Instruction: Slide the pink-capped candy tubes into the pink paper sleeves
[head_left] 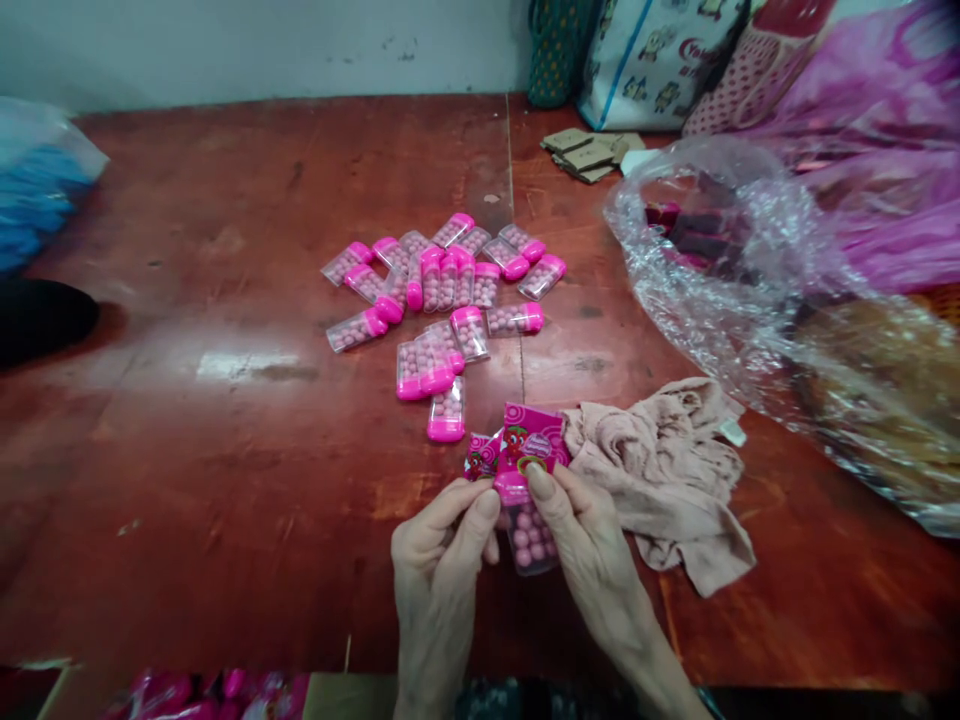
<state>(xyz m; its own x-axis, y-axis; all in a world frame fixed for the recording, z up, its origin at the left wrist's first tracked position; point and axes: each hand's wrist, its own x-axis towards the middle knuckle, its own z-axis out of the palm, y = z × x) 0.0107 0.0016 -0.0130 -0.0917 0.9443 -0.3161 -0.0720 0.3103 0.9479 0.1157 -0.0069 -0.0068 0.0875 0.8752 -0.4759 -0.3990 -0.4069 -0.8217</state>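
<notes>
Left hand (441, 545) and right hand (589, 530) each pinch, in a nearly closed grip, one candy box (532, 542) over the worktop (225, 500). Fitting the pink wrapper (536, 425) seems the step; next likely needs a gentle push.

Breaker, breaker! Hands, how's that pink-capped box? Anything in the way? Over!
Right hand gripping box and label; left hand by cap. Cap on, pink balls showing. Cloth near right hand, apparently not blocking.
</notes>
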